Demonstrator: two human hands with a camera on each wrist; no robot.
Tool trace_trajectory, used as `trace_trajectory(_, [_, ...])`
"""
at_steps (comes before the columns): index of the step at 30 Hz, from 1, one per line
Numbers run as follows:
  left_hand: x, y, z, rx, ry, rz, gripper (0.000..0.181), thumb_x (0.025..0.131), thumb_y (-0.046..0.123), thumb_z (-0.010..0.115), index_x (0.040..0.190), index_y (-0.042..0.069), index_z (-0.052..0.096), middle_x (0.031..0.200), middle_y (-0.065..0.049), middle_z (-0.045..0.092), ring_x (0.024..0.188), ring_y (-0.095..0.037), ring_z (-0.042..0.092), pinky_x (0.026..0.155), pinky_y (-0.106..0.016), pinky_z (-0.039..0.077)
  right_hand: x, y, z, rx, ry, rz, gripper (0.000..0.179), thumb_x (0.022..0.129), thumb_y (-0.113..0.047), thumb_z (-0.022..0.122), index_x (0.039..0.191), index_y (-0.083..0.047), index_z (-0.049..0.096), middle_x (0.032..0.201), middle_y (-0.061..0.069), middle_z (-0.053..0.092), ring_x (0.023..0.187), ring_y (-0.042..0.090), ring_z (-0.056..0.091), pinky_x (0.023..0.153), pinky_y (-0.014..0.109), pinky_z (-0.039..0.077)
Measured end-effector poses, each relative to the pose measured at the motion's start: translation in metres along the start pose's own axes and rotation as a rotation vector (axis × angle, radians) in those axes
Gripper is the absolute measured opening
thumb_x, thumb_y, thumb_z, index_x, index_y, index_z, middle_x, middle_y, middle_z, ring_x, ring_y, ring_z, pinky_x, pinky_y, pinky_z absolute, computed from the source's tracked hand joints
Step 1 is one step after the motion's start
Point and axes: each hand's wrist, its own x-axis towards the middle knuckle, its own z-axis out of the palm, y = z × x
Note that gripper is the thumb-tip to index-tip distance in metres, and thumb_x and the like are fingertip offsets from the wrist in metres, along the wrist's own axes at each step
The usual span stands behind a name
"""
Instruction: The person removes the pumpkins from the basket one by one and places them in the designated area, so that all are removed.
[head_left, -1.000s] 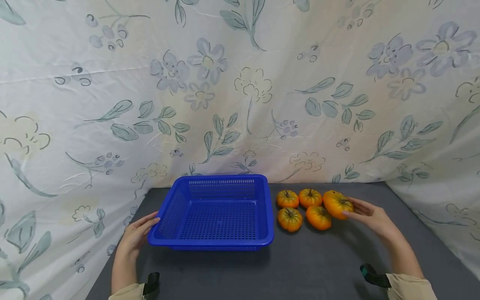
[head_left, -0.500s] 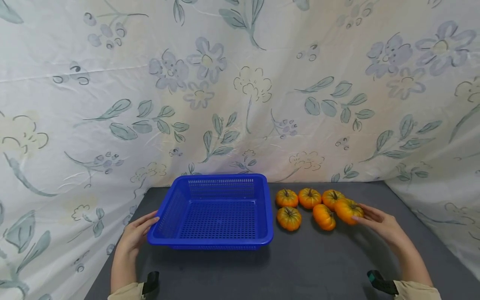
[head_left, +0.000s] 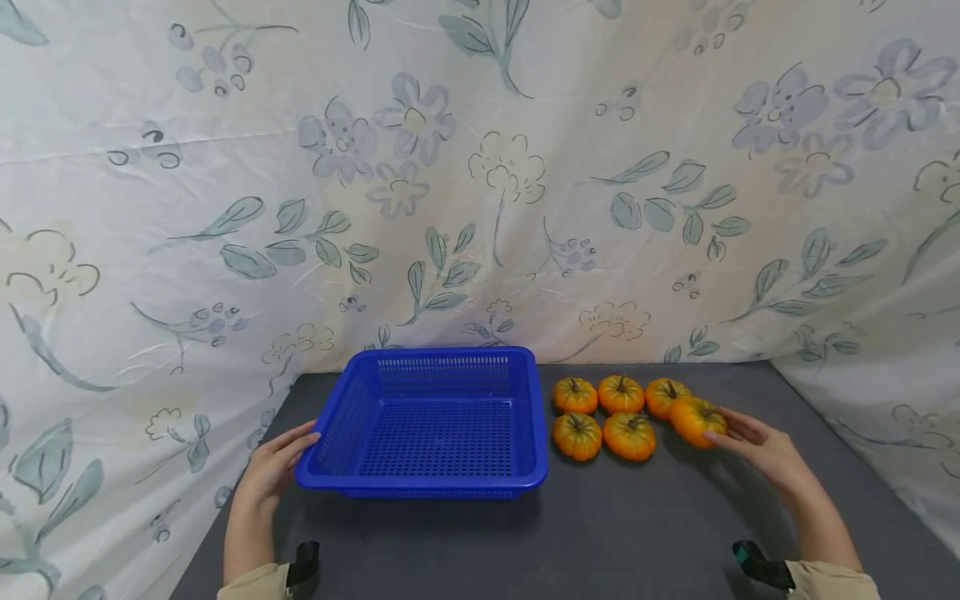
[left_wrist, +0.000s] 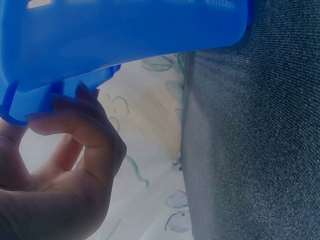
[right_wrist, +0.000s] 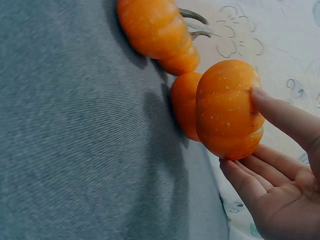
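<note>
A blue plastic basket (head_left: pixel 427 482) with slotted walls and a mesh bottom stands on the dark table, nothing inside it. My left hand (head_left: pixel 268 473) grips its left rim; in the left wrist view the curled fingers (left_wrist: pixel 95 145) meet the rim. At the right, my right hand (head_left: pixel 765 454) holds a small orange pumpkin (head_left: pixel 693 421) between thumb and fingers. The right wrist view shows this pumpkin (right_wrist: pixel 227 110) raised off the table, with its shadow below. It overlaps a back-row pumpkin (head_left: pixel 665 397); whether they touch, I cannot tell.
Two more pumpkins sit in the back row, a left one (head_left: pixel 575 396) and a middle one (head_left: pixel 621 395). In front of them are another pumpkin (head_left: pixel 577 437) and its neighbour (head_left: pixel 630 437). A floral cloth (head_left: pixel 480 208) hangs behind the table (head_left: pixel 585 542).
My right hand has moved right with its pumpkin, then stayed nearly still. The front-row pumpkin beside it was tipped half a second ago and now sits flat. The left hand has not moved.
</note>
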Motion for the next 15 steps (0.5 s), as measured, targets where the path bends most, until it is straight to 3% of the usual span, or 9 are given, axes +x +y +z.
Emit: trace_trajectory(15, [-0.0013, 0.0008, 0.0005, 0.005, 0.005, -0.002, 0.072, 0.086, 0.035, 0.074, 0.146, 0.008, 0.045, 0.091, 0.021, 0.067, 0.084, 0.002, 0.067, 0.076, -0.022, 0.053, 0.0058, 0.0106, 0.0097, -0.084, -0.003, -0.039, 0.096, 0.091, -0.052, 0.062, 0.154, 0.003, 0.015, 0.156, 0.029, 0.016, 0.143, 0.048, 0.021, 0.111, 0.062, 0.027])
